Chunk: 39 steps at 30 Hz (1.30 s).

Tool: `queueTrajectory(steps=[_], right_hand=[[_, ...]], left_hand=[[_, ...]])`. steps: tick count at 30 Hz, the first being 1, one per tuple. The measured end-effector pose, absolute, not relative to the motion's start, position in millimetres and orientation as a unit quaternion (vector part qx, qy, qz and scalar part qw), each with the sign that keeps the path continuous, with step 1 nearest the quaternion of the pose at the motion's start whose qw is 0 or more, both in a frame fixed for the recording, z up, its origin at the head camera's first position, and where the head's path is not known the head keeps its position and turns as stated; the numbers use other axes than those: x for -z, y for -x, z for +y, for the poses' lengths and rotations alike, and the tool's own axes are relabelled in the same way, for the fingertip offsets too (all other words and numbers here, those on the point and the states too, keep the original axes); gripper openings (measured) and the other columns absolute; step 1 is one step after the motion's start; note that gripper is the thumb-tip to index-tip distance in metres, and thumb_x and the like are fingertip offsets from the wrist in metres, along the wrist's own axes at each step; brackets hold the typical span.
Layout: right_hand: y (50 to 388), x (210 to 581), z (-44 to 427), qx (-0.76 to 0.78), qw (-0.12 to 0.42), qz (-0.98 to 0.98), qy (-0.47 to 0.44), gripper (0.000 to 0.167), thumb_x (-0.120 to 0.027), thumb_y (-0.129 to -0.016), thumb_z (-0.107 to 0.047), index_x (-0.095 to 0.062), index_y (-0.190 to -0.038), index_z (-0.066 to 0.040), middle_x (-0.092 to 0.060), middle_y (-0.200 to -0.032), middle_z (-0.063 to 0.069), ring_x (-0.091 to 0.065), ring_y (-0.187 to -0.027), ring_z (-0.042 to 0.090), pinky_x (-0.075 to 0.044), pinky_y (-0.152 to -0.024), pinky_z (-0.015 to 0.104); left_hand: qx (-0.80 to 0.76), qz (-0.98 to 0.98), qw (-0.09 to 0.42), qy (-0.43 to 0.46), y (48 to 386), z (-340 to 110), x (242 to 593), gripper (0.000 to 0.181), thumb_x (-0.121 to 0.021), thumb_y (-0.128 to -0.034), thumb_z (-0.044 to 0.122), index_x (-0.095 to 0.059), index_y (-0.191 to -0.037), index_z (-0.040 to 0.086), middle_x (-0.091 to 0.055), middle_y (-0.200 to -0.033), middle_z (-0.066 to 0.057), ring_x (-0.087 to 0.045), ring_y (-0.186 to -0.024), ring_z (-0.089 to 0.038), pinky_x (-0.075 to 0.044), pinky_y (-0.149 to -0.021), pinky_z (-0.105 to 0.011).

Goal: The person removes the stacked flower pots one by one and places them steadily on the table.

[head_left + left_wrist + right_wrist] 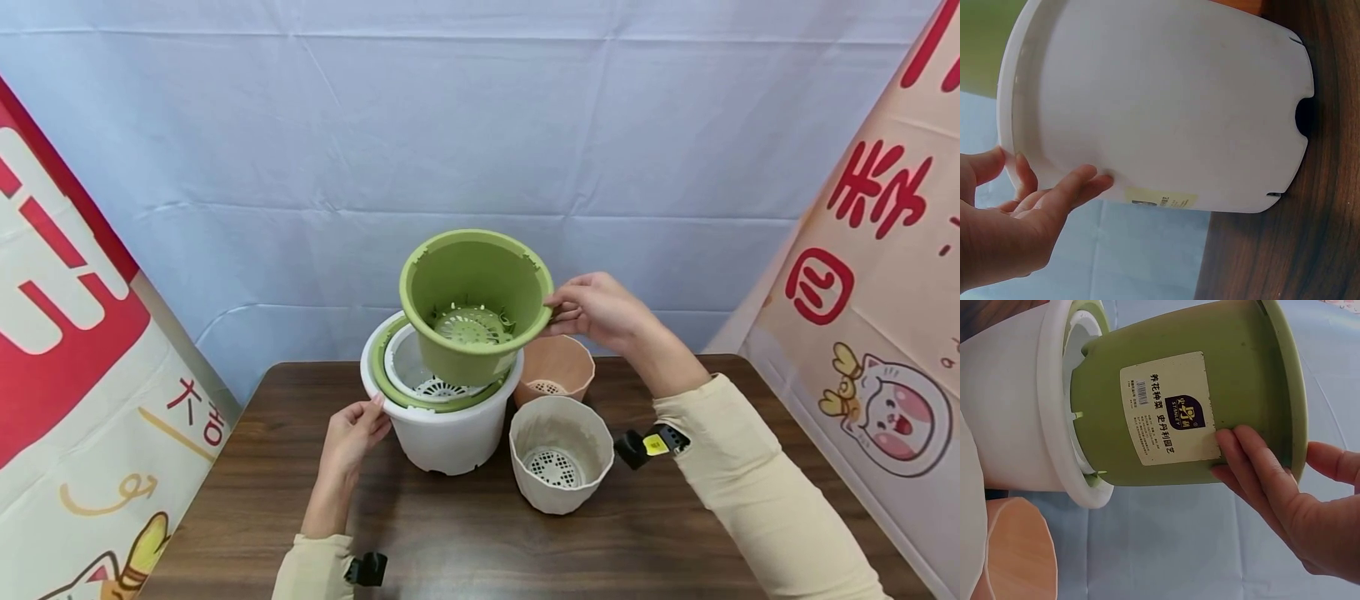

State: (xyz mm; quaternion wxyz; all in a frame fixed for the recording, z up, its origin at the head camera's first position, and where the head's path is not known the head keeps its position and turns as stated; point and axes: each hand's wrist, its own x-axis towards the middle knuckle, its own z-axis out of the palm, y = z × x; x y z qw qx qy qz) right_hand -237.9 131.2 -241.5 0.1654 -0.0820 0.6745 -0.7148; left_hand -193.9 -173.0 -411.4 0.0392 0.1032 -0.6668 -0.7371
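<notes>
- Fingers of right hand (596, 310) clamped on right rim of green pot (468, 271): thumb on the lip, other fingers flat along outer wall beside the label (1141, 412).
- Fingers of left hand (352, 433) pinch left rim of white pot (450, 437): thumb on the lip, index curled under, others along the wall.
- Green pot up over the white pot, base at the mouth of inner pot (403, 360); touching or just clear, can't tell.
- White pot on table (247, 517), upright, a green rim (382, 371) and inner pot nested in it.
- Risk: grip is one-sided, so green pot could swing or dip left if the pinch loosens.
- Risk: base could catch on the inner pot's rim if lowered off-centre or tilted.
- Risk: white pot could tip if left fingers pull on the rim.
- Relative to fingers: green pot lies left of right fingers, its body below the pinched lip; white pot lies right of left fingers.
- Farther out: beige pot (555, 496) right of white pot, nearer; orange pot (562, 360) behind it, partly hidden.
- Far side: pale cloth (450, 125).
</notes>
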Motion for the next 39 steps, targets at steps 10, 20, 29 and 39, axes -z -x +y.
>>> queueTrajectory(steps=[10,20,29,39], right_hand=[[238,240,149,0.724,0.157,0.667,0.076,0.016,-0.038,-0.089,0.008,-0.042,-0.099,0.019,-0.061,-0.076,0.017,-0.064,-0.072,0.023,-0.054,-0.077,0.035],[236,239,168,0.736,0.153,0.655,0.081,0.012,-0.041,-0.090,0.007,-0.050,-0.094,0.015,-0.064,-0.076,0.017,-0.065,-0.072,0.024,-0.054,-0.077,0.034],[236,241,183,0.753,0.151,0.636,0.078,0.011,-0.043,-0.089,0.008,-0.054,-0.088,0.010,-0.064,-0.079,0.017,-0.065,-0.075,0.024,-0.055,-0.075,0.034],[240,246,201,0.768,0.142,0.620,0.073,0.012,-0.044,-0.089,0.008,-0.056,-0.088,0.008,-0.065,-0.080,0.017,-0.065,-0.077,0.025,-0.055,-0.074,0.034]], left_hand=[[0.735,-0.669,0.039,-0.105,194,-172,412,0.029,-0.051,-0.0948,0.014,-0.052,-0.100,-0.014,-0.060,-0.086,-0.007,-0.060,-0.085,-0.013,-0.050,-0.085,-0.035],[0.729,-0.675,0.037,-0.105,192,-172,411,0.032,-0.052,-0.0947,0.017,-0.052,-0.101,-0.015,-0.060,-0.089,-0.008,-0.060,-0.089,-0.016,-0.048,-0.088,-0.038],[0.731,-0.673,0.037,-0.103,191,-172,410,0.033,-0.052,-0.0945,0.017,-0.051,-0.102,-0.015,-0.060,-0.089,-0.008,-0.060,-0.088,-0.015,-0.049,-0.087,-0.036],[0.729,-0.675,0.034,-0.107,192,-172,410,0.033,-0.052,-0.0946,0.018,-0.052,-0.103,-0.015,-0.060,-0.090,-0.008,-0.060,-0.091,-0.016,-0.047,-0.089,-0.039]])
